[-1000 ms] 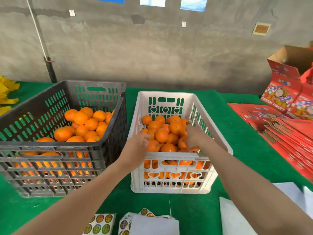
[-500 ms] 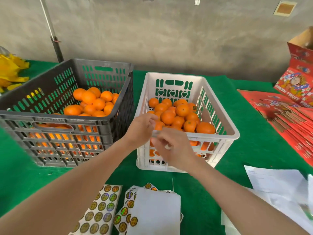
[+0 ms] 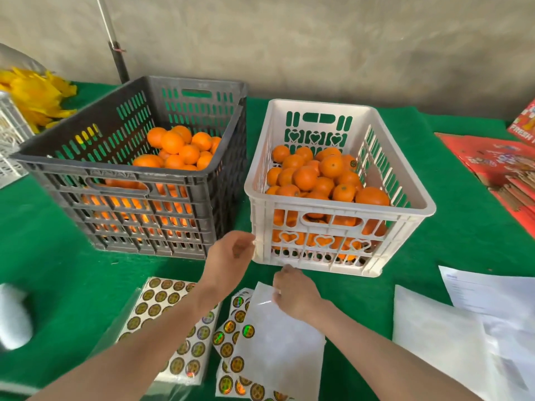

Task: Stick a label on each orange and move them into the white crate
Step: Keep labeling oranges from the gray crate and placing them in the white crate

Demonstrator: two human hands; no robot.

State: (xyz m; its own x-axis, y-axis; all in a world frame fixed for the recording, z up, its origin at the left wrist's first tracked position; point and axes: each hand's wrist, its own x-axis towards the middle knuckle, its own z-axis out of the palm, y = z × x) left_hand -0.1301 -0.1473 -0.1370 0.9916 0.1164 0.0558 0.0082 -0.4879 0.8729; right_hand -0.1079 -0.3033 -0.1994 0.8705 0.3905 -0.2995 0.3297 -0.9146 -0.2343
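A white crate (image 3: 417, 209) on the green table holds a heap of oranges (image 3: 304, 178). To its left stands a dark grey crate (image 3: 86, 169) with more oranges (image 3: 179, 149). In front of them lie sheets of round gold label stickers (image 3: 162, 302) and a stack of sticker sheets with a blank white backing sheet (image 3: 278, 348) on top. My left hand (image 3: 231, 256) hovers by the white crate's front left corner, fingers loosely curled, holding nothing that I can see. My right hand (image 3: 292, 290) rests on the top edge of the white backing sheet, fingers pinched on it.
Yellow material (image 3: 34, 94) and part of a white basket (image 3: 8, 140) sit at the far left. Red fruit cartons (image 3: 498, 166) lie flat at the right. White papers (image 3: 463, 328) cover the front right. A blurred white object (image 3: 11, 316) is at the left edge.
Both hands have come back out of the white crate toward me, down to the sticker sheets. The view has tilted downward, so more of the label sheets show.
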